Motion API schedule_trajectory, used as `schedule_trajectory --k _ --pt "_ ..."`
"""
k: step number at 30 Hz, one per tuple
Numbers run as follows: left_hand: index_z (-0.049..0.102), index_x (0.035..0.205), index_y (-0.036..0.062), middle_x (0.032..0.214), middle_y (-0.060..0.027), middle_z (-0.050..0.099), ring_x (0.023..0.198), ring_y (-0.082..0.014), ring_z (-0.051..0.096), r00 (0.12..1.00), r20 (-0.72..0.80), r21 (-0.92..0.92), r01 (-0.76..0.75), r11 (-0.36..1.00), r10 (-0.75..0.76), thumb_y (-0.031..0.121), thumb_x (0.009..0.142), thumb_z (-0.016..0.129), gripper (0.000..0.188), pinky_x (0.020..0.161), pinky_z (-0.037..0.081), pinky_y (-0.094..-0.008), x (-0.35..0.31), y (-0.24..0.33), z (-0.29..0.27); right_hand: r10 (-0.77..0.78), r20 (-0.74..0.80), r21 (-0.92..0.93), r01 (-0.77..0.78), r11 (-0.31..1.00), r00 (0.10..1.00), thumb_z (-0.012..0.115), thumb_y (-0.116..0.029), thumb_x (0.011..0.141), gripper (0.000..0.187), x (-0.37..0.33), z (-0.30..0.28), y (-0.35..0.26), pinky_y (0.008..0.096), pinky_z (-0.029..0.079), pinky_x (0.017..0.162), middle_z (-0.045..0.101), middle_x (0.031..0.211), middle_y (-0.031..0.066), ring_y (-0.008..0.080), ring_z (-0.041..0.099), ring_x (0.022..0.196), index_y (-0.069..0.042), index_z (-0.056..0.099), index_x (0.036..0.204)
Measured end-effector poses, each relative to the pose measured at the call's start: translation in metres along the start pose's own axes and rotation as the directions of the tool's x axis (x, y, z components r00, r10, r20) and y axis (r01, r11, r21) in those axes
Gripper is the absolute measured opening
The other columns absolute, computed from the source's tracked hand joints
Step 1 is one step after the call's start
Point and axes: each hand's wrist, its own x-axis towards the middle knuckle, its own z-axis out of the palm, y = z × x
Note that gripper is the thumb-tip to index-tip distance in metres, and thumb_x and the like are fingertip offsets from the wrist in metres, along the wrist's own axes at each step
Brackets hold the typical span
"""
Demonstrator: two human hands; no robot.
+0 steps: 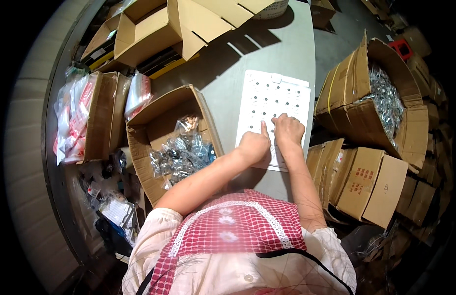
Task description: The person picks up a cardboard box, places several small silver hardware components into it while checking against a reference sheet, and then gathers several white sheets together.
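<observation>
A white rectangular board or sheet [260, 86] lies on the table, with rows of small dark round pieces across it. Over its lower left part is my left hand [256, 146], mostly curled, one finger pointing up along the board. My right hand [289, 131] is beside it on the right, closed like a fist with its fingertips down at one of the rows. Whatever either hand may hold is too small or hidden to make out. The board's lower part is partly covered by both hands.
Left of my arm stands an open cardboard box [207, 105] with small clear bags of parts. A tall carton [338, 88] full of shiny bags is at the right, above another carton [358, 182]. Plastic bags [75, 118] and open boxes [144, 37] line the left and far side.
</observation>
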Motion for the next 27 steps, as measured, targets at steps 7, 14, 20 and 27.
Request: schedule_trajectory --k 7,14,20,27 --pt "0.043 0.13 -0.0251 0.053 -0.0052 0.062 0.041 -0.0181 0.059 0.997 -0.072 0.025 0.041 0.999 -0.039 0.01 0.08 0.057 0.063 0.039 0.047 -0.0338 0.01 -0.005 0.004 -0.007 -0.04 -0.04 0.005 0.999 0.999 0.065 -0.043 0.091 0.038 0.0 0.003 0.001 0.0346 0.055 0.059 0.071 0.07 0.0124 0.0253 0.072 0.067 -0.006 0.07 0.083" --pt "0.042 0.131 -0.0246 0.057 -0.0075 0.065 0.044 -0.0206 0.062 0.998 0.034 -0.046 0.062 0.997 -0.061 0.012 0.079 0.058 0.066 0.043 0.05 -0.0351 0.014 -0.004 -0.012 -0.002 -0.049 -0.045 0.0 0.999 0.999 0.066 -0.042 0.09 0.038 -0.001 0.004 0.003 0.0365 0.056 0.061 0.07 0.07 0.0129 0.0261 0.071 0.069 -0.006 0.07 0.081" --pt "0.038 0.135 -0.024 0.063 -0.0106 0.068 0.051 -0.0247 0.066 0.99 0.106 -0.068 0.103 0.992 -0.095 0.013 0.081 0.057 0.068 0.048 0.052 -0.0375 0.016 -0.006 -0.009 -0.009 -0.128 -0.042 0.003 0.999 0.992 0.066 -0.042 0.089 0.037 -0.003 0.013 0.004 0.0371 0.055 0.062 0.07 0.071 0.0129 0.0263 0.071 0.069 -0.007 0.071 0.08" --pt "0.037 0.135 -0.0257 0.065 -0.0132 0.069 0.056 -0.0262 0.068 0.978 0.173 -0.116 0.139 0.983 -0.118 0.012 0.08 0.054 0.069 0.068 0.056 -0.0427 0.017 -0.001 -0.017 -0.048 -0.243 -0.003 0.049 0.999 0.969 0.064 -0.037 0.091 0.036 -0.02 0.017 0.008 0.038 0.05 0.075 0.069 0.079 0.0175 0.029 0.065 0.079 -0.003 0.07 0.08"
